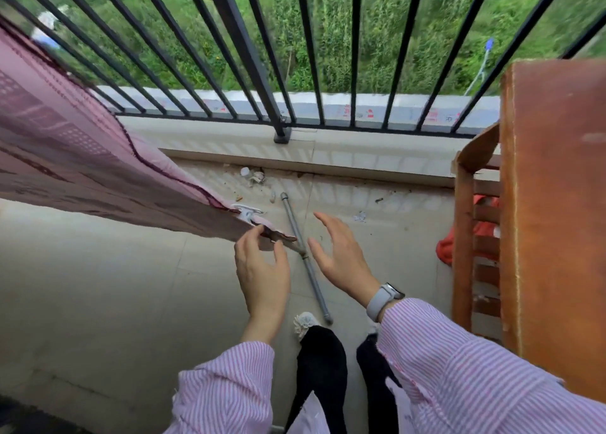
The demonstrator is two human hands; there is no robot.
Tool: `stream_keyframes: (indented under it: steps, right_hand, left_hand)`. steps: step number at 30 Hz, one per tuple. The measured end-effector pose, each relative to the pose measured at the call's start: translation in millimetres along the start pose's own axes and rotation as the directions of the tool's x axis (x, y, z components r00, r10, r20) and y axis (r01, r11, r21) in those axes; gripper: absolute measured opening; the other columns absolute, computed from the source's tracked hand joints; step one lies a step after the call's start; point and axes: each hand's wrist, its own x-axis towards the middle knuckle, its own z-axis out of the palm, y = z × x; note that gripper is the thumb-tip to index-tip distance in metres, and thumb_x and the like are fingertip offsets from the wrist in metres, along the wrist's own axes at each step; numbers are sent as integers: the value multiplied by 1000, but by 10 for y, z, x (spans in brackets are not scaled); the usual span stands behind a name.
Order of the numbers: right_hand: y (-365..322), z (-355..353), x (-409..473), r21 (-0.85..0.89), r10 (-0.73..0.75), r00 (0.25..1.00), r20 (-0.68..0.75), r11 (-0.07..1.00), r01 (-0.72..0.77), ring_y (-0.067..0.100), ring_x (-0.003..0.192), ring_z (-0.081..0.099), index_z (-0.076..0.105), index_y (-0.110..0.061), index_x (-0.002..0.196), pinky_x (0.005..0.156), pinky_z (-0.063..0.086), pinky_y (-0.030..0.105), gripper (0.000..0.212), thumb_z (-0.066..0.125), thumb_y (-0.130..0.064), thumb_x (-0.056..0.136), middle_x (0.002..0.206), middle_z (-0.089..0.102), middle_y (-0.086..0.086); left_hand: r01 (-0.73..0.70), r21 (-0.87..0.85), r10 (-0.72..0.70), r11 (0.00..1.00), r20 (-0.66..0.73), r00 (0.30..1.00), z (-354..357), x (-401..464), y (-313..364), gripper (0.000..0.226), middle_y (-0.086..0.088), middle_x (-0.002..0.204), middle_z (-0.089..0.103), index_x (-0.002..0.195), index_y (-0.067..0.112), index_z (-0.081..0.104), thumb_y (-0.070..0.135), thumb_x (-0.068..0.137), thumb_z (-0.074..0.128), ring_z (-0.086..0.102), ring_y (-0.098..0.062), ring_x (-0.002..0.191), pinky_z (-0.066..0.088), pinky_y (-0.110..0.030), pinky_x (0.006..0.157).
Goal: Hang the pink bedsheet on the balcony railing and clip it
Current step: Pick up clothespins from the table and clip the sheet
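The pink bedsheet (75, 158) stretches from the upper left down to the middle of the view, its dark-stitched edge pulled taut. My left hand (262, 269) pinches the sheet's corner between thumb and fingers. A white clip (246, 213) sits on the sheet's edge just above that corner. My right hand (341, 256) hovers to the right of the corner, fingers spread, holding nothing. The black balcony railing (242, 47) runs across the top, its post bolted to the ledge.
A grey metal rod (306, 260) lies on the tiled floor under my hands. Small litter (255, 176) sits by the ledge. A brown wooden rack (554, 204) stands at the right with an orange cloth (446, 246) behind it. My feet in black trousers are below.
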Motion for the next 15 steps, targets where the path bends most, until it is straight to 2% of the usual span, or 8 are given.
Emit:
stream_keyframes:
  steps: [3, 6, 8, 10, 12, 13, 15]
  right_hand:
    - [186, -492, -378, -65, 83, 984, -156, 993, -94, 22, 121, 43, 44, -6, 128, 102, 25, 21, 41, 52, -12, 88, 129, 51, 10]
    - [395, -1033, -879, -112, 165, 912, -377, 969, -222, 20, 117, 46, 48, -4, 123, 101, 23, 13, 36, 48, -7, 87, 124, 54, 11]
    - [527, -1372, -1256, -154, 192, 831, -522, 937, -313, 20, 113, 48, 51, -4, 119, 100, 27, 15, 34, 47, -5, 86, 120, 56, 12]
    - [681, -1668, -1649, -221, 203, 742, -639, 875, -430, 26, 110, 52, 55, -5, 116, 99, 36, 30, 35, 51, 0, 82, 116, 59, 12]
    - [847, -1907, -2023, -281, 261, 660, -704, 752, -596, 29, 111, 52, 56, -7, 116, 99, 37, 44, 39, 55, 2, 78, 116, 60, 11]
    - [938, -2010, -2195, -299, 305, 626, -718, 676, -673, 30, 115, 50, 55, -8, 118, 102, 34, 48, 42, 55, 1, 76, 118, 58, 11]
    - [1135, -2172, -2487, -311, 426, 562, -709, 526, -791, 30, 127, 39, 49, -11, 126, 108, 20, 54, 51, 55, -3, 75, 130, 50, 11]
  left_hand:
    - [-182, 47, 164, 982, 252, 954, 342, -438, 121, 36, -12, 122, 50, 120, 5, 50, 6, 85, 55, 45, -24, 117, 32, -28, 98]
    - [-365, 8, 314, 931, 491, 813, 730, -860, 338, 39, -12, 126, 50, 124, 5, 48, 11, 86, 55, 43, -25, 120, 33, -35, 101]
    - [-490, -60, 409, 870, 644, 647, 1000, -1144, 513, 42, -12, 131, 46, 128, 8, 44, 16, 88, 52, 42, -25, 121, 34, -35, 103]
    - [-642, -122, 478, 757, 773, 417, 1268, -1439, 661, 46, -10, 138, 39, 134, 12, 37, 22, 90, 48, 37, -24, 126, 32, -36, 104]
    - [-777, -181, 491, 603, 852, 183, 1516, -1708, 763, 51, -8, 147, 28, 138, 18, 28, 27, 91, 44, 29, -25, 132, 30, -39, 105]
    - [-821, -197, 472, 535, 876, 98, 1637, -1818, 804, 54, -7, 151, 20, 141, 21, 23, 29, 92, 43, 21, -25, 136, 28, -41, 107]
    - [-874, -208, 415, 439, 910, -8, 1862, -2003, 868, 61, -5, 155, 6, 143, 25, 14, 34, 91, 44, 4, -25, 142, 21, -46, 110]
